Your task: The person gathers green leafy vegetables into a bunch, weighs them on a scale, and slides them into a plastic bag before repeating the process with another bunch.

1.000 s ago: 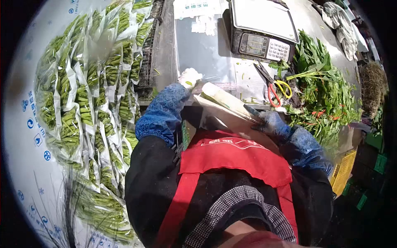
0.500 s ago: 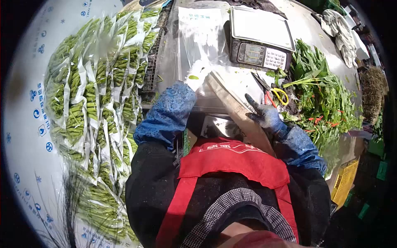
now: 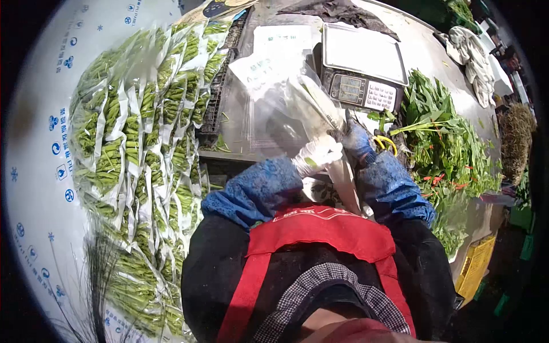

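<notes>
My left hand (image 3: 318, 154), in a white glove, is closed on a translucent plastic bag (image 3: 311, 103) in front of my red apron. Close beside it on the right, my right hand (image 3: 358, 142), in a blue-grey glove, is at the bag's right edge; its fingers are partly hidden, so its grip is unclear. A long pale strip (image 3: 343, 182) hangs below the hands toward the apron. Flat plastic bags (image 3: 266, 123) lie on the metal table behind my left hand, with one printed bag (image 3: 254, 71) askew on top. Yellow scissor handles (image 3: 386, 144) show right of my right hand.
Bagged green stems (image 3: 143, 154) fill the left side, next to a black crate (image 3: 220, 94). A digital scale (image 3: 364, 91) stands behind my hands. Loose leafy greens (image 3: 446, 137) are heaped at the right, with a yellow crate (image 3: 476, 266) below and a white cloth (image 3: 472, 60) beyond.
My left hand has come toward my body and right, now on the bag. My right hand has moved slightly up and left. The top printed bag has shifted askew, and the brown strip's position has changed.
</notes>
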